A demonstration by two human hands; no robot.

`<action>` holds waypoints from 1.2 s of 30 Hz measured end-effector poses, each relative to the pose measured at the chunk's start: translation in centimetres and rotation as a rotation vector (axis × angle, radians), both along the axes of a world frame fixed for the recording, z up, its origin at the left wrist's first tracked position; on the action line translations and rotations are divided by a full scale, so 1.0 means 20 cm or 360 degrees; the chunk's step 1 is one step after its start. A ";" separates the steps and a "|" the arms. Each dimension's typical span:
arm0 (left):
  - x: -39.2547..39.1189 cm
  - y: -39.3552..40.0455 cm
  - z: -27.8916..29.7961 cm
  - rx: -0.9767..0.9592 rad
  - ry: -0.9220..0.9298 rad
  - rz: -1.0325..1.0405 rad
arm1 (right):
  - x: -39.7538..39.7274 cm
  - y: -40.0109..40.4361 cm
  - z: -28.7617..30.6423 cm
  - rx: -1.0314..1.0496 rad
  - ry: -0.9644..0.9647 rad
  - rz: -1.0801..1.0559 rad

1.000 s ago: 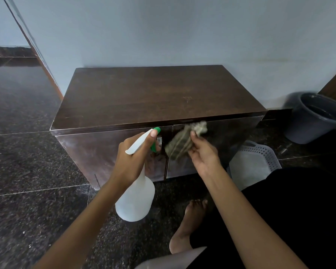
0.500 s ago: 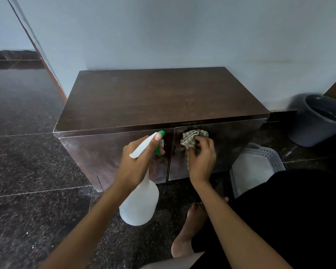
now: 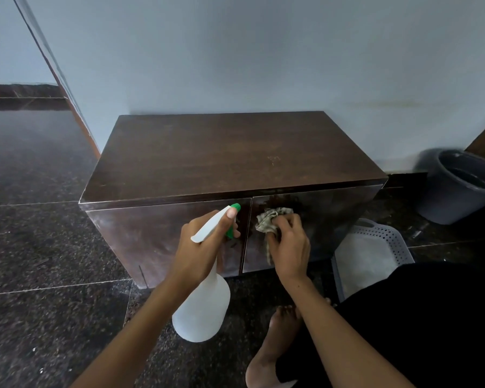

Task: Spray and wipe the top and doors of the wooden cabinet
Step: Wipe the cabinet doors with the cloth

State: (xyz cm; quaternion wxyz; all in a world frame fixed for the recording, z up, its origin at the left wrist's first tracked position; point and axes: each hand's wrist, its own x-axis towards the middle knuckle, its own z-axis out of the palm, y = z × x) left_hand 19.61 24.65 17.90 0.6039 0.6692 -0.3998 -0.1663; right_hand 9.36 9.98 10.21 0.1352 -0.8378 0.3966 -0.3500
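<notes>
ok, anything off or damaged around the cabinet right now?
Nothing spilled or askew. Only oddities: a small pale scuff on the cabinet top, and hazy streaks on the left door, possibly spray residue not yet wiped. The right hand presses the cloth on the right door.

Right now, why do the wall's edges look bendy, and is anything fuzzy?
Head view: the wide-angle lens bows the brown wall trim; the dark grey plastic bucket at the right edge looks smeared; the dark wooden cabinet's glossy doors show hazy reflections.
</notes>
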 end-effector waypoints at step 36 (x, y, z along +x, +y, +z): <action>-0.03 -0.05 0.03 0.0045 -0.0001 0.0035 | 0.03 0.03 -0.05 0.0121 -0.0332 -0.0073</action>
